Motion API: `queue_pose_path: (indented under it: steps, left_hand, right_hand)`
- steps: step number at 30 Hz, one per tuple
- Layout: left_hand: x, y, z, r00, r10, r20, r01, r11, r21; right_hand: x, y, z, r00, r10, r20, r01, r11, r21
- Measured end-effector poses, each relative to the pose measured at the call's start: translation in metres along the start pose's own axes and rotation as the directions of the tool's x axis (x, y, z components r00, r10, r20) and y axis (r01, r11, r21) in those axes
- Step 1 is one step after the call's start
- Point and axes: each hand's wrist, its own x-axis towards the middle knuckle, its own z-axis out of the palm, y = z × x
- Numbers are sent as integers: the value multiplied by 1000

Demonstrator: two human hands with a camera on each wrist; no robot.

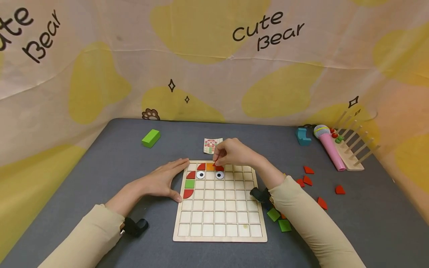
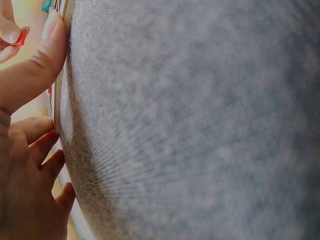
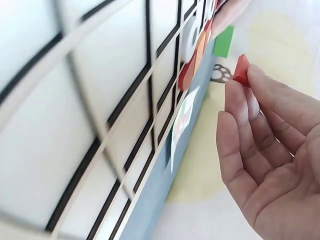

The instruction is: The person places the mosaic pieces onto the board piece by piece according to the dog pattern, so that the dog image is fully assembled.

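A wooden grid board (image 1: 219,238) lies on the table. Along its top row are two red quarter-circle tiles (image 1: 201,166) with an orange square tile (image 1: 210,166) between them. Two eye tiles (image 1: 200,175) sit in the second row; red quarter-circles and a green square tile (image 1: 189,184) line the left column. My left hand (image 1: 164,178) rests against the board's left edge, thumb and fingers spread along it. Over the top row, my right hand (image 1: 231,152) pinches a red quarter-circle tile (image 3: 241,71) between thumb and finger, held above the board.
A small pattern card (image 1: 208,146) lies behind the board. Loose red tiles (image 1: 340,190) and green tiles (image 1: 285,225) lie to the right, some partly under my right forearm. Farther off are a green block (image 1: 151,138), a teal piece (image 1: 303,137), a pink microphone (image 1: 331,150) and a peg stand (image 1: 355,163).
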Motion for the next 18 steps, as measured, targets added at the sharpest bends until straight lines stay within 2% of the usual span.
queue_pose_path:
  steps: [9, 18]
  left_hand:
    - [-1, -1, 0, 1000, 2, -3, -2, 1000, 0]
    - [-1, 0, 0, 1000, 1, 1, -1, 1000, -6]
  right_hand:
    - [12, -10, 13, 998, 19, 57, -17, 999, -35]
    - [14, -12, 24, 992, -20, 126, 29, 997, -68]
